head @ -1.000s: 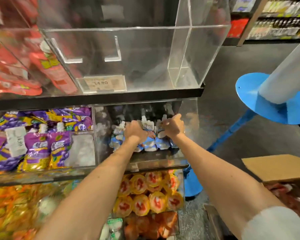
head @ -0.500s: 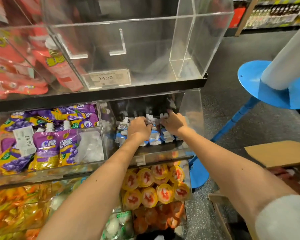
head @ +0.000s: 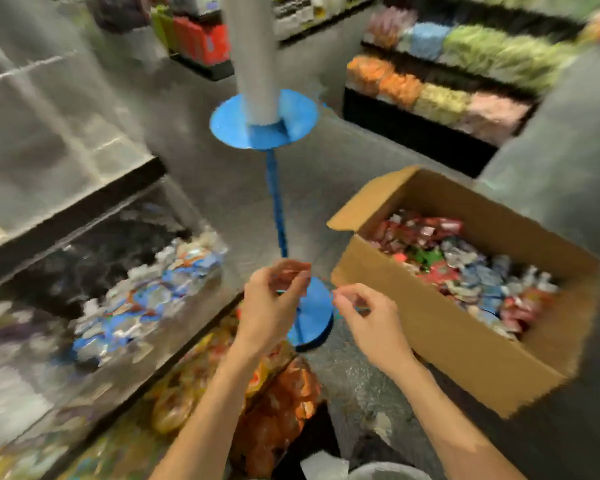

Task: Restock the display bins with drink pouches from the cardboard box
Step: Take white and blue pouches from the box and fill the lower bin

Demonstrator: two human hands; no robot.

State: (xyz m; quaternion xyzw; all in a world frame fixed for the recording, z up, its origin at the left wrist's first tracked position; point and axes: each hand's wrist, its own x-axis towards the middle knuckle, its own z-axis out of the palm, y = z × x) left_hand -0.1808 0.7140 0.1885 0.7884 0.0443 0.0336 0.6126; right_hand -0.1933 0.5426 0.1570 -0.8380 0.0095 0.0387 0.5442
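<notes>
The view is smeared by motion. An open cardboard box [head: 447, 337] stands on the right, holding several red, blue and silver drink pouches [head: 471, 268]. On the left, a clear display bin [head: 201, 216] holds several blue-and-white pouches [head: 146, 299]. My left hand [head: 271, 306] and my right hand [head: 368, 317] hang in the air between the bin and the box, fingers loosely curled. I see no pouch in either hand.
A blue stand with a white pole [head: 257, 64] rises straight ahead, its round base [head: 314, 313] just beyond my hands. Lower bins with orange and yellow pouches [head: 274, 414] sit under my left arm. Stocked shelves [head: 447, 84] line the far right.
Both hands have left the blue-and-white pouches in the bin and pulled back to the right. The view has swung right and down, bringing the cardboard box fully in.
</notes>
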